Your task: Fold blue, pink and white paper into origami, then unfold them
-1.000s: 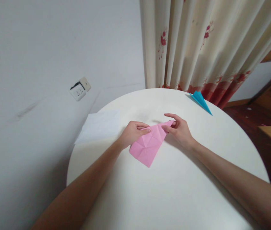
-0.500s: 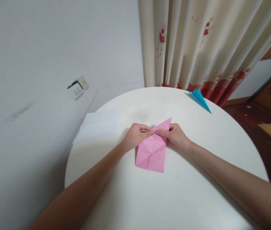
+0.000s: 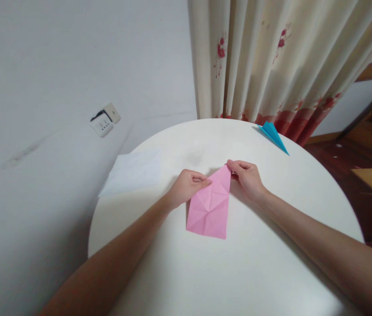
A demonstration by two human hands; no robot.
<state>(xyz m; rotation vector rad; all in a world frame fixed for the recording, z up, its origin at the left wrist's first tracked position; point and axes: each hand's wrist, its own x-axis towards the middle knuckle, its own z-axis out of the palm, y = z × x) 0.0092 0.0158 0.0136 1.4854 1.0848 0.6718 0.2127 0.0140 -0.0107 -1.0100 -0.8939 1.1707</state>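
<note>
A creased sheet of pink paper (image 3: 208, 211) is held over the middle of the round white table (image 3: 238, 272). Its far edge slants up to a pointed corner at the right, and crease lines cross near its centre. My left hand (image 3: 187, 186) pinches the upper left side, thumb on top and fingers partly hidden behind. With thumb and fingertips, my right hand (image 3: 247, 175) grips the pointed top right corner. The lower edge of the paper hangs free of both hands.
A blue folded paper plane (image 3: 274, 136) lies near the table's far right edge. White paper (image 3: 133, 171) rests at the left, by the wall with a socket (image 3: 102, 124). A floral curtain (image 3: 258, 57) hangs behind the table. At the far right stands a brown box-like object (image 3: 368, 177).
My right hand has slid from the paper's upper middle out to its pointed corner, up and to the right. My left hand keeps its hold in nearly the same place.
</note>
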